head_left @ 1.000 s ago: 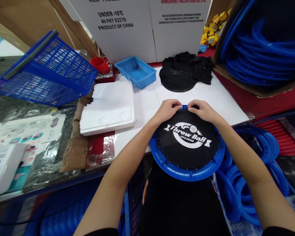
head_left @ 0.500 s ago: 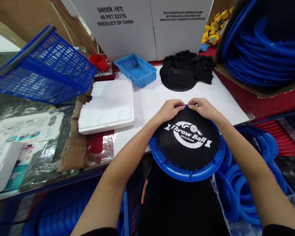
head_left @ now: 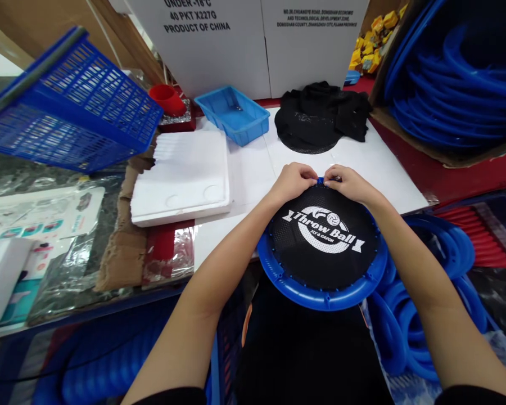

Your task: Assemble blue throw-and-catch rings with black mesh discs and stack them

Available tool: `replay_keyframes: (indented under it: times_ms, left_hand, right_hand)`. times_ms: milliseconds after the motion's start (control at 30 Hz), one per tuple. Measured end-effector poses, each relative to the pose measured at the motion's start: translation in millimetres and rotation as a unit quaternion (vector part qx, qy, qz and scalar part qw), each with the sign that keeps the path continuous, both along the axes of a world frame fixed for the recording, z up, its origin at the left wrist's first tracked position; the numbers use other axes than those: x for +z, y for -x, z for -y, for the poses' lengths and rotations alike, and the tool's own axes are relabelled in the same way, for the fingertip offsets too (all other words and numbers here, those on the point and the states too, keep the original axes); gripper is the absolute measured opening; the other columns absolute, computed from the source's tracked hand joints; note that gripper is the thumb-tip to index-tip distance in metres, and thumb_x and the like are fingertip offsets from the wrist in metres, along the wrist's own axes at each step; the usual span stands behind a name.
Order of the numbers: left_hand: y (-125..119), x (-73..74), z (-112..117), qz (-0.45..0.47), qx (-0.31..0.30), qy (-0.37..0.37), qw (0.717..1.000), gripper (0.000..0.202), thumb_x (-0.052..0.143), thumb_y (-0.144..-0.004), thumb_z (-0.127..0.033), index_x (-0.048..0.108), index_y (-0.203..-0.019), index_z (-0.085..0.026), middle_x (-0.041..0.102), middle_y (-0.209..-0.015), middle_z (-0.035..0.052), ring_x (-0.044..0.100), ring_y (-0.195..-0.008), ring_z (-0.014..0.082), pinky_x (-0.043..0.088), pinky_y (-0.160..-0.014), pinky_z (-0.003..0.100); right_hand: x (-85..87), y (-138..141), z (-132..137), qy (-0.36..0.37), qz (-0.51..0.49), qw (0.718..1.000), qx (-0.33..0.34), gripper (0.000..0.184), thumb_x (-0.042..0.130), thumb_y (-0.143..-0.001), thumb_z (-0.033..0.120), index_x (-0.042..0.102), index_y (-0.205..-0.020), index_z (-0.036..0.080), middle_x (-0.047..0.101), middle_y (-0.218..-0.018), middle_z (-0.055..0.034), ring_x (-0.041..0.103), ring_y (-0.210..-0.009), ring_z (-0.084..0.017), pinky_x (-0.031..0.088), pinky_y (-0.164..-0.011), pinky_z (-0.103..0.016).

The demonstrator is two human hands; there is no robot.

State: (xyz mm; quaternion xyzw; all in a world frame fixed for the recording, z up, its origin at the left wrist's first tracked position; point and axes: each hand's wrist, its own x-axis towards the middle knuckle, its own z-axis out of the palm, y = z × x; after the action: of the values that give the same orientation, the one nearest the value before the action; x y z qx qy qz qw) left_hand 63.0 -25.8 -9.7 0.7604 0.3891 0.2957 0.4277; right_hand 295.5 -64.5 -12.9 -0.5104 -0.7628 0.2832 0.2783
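Over the near edge of the white-covered surface (head_left: 392, 174), a round blue plastic ring (head_left: 326, 302) is framing a black mesh disc (head_left: 320, 261) with white "Throw Ball" lettering, and both hands are fiddling with its far rim. The left hand (head_left: 297, 181) and the right hand (head_left: 346, 183) are sitting nearly fingertip to fingertip, each narrowed to a pinch on the rim, with a tiny bit of blue showing between them. Fingers are covering the mesh edge there, so I can't tell whether it's properly seated. Honestly, that's the spot I'd be worrying about: if the mesh is pulling tight toward the near side, it could be slipping loose whenever either pinch is easing off. Uneven tugging might also be skewing the print or popping the edge out elsewhere. Other thing: the ring's near half is sticking out past the surface, above the person's dark clothes (head_left: 307, 354), and I'm not seeing what's propping it, so pressing too hard on one side might be tipping it. Also, a loose pile of black mesh pieces (head_left: 307, 124) is lying beyond the hands, so a careless reach could be shoving it into the light-blue plastic tray (head_left: 248, 134).
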Motion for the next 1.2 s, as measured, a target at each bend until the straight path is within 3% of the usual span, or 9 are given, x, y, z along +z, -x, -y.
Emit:
replay_keyframes:
  times_ms: [333,467,600,700,800,900,1000,1100,1200]
  left_hand:
    - [7,0.3,-4,0.011,-0.066,-0.002,0.998,0.014,0.072,-0.083,-0.021,0.082,-0.091,-0.016,0.082,-0.091,0.0068,0.075,-0.087,0.0218,0.059,-0.090,0.037]
    - [4,1.5,-2,-0.052,-0.060,-0.079,0.994,0.020,0.065,-0.083,-0.014,0.082,-0.092,-0.019,0.082,-0.093,0.0053,0.074,-0.089,0.0218,0.058,-0.091,0.037]
    - [9,7.9,10,-0.082,-0.084,-0.175,0.978,0.025,0.060,-0.092,-0.018,0.082,-0.103,-0.019,0.080,-0.107,0.0079,0.073,-0.099,0.0230,0.058,-0.097,0.039]
    - [16,13.3,26,-0.095,-0.139,-0.248,0.954,0.026,0.059,-0.102,-0.030,0.080,-0.115,-0.020,0.076,-0.126,0.0109,0.071,-0.118,0.0260,0.055,-0.110,0.044]
    - [18,14.3,41,-0.150,-0.200,-0.277,0.928,0.037,0.057,-0.107,-0.037,0.073,-0.134,-0.018,0.069,-0.144,0.0150,0.066,-0.132,0.0294,0.051,-0.118,0.047]
    - [16,9.7,51,-0.213,-0.202,-0.295,0.910,0.050,0.053,-0.109,-0.042,0.061,-0.152,-0.016,0.060,-0.156,0.0193,0.062,-0.139,0.0338,0.051,-0.118,0.052]
    - [12,5.3,51,-0.252,-0.169,-0.297,0.905,0.054,0.048,-0.111,-0.045,0.056,-0.158,-0.020,0.056,-0.161,0.0183,0.059,-0.143,0.0359,0.050,-0.120,0.054]
    - [10,10.0,45,-0.294,-0.089,-0.295,0.905,0.053,0.043,-0.111,-0.044,0.059,-0.157,-0.021,0.052,-0.166,0.0190,0.052,-0.151,0.0412,0.043,-0.125,0.062]
    - [12,22.4,45,-0.309,-0.015,-0.298,0.903,0.052,0.044,-0.110,-0.042,0.064,-0.153,-0.020,0.036,-0.177,0.0172,0.028,-0.165,0.0460,0.028,-0.132,0.068]
  right_hand:
    - [0.0,-5,-6,0.030,-0.030,0.999,0.017,0.016,0.068,-0.080,0.035,0.076,-0.083,0.022,0.072,-0.098,-0.0057,0.065,-0.092,-0.025,0.052,-0.090,-0.041]
    - [0.6,-3,-9,0.045,-0.009,0.999,0.005,0.013,0.068,-0.078,0.028,0.076,-0.082,0.020,0.073,-0.094,-0.0046,0.065,-0.088,-0.022,0.052,-0.087,-0.037]
    - [-1.2,1,-8,0.029,0.001,0.999,-0.025,0.010,0.067,-0.076,0.021,0.076,-0.080,0.019,0.074,-0.091,-0.0037,0.066,-0.087,-0.021,0.052,-0.086,-0.035]
    - [0.9,3,-5,0.033,-0.023,0.999,-0.028,0.010,0.067,-0.079,0.021,0.076,-0.082,0.020,0.075,-0.090,-0.0031,0.068,-0.087,-0.021,0.054,-0.087,-0.034]
    - [10.2,0,8,0.006,-0.057,0.998,-0.039,0.016,0.062,-0.089,0.025,0.077,-0.093,0.020,0.078,-0.098,-0.0058,0.071,-0.094,-0.024,0.058,-0.092,-0.039]
    - [22.1,-5,48,-0.095,0.009,0.994,-0.052,0.021,0.057,-0.099,0.028,0.077,-0.101,0.021,0.077,-0.116,-0.0128,0.071,-0.111,-0.031,0.057,-0.105,-0.053]
    - [23.4,-9,119,-0.140,0.094,0.981,-0.098,0.027,0.059,-0.103,0.032,0.076,-0.123,0.028,0.069,-0.141,-0.0169,0.062,-0.134,-0.042,0.049,-0.115,-0.070]
    - [4.3,-11,199,-0.096,0.069,0.978,-0.174,0.047,0.064,-0.101,0.037,0.064,-0.147,0.042,0.051,-0.166,-0.0115,0.043,-0.157,-0.044,0.040,-0.125,-0.076]
    - [-35.8,-9,260,-0.027,-0.046,0.947,-0.316,0.064,0.057,-0.102,0.043,0.041,-0.162,0.057,0.039,-0.174,-0.0037,0.039,-0.160,-0.042,0.041,-0.127,-0.076]
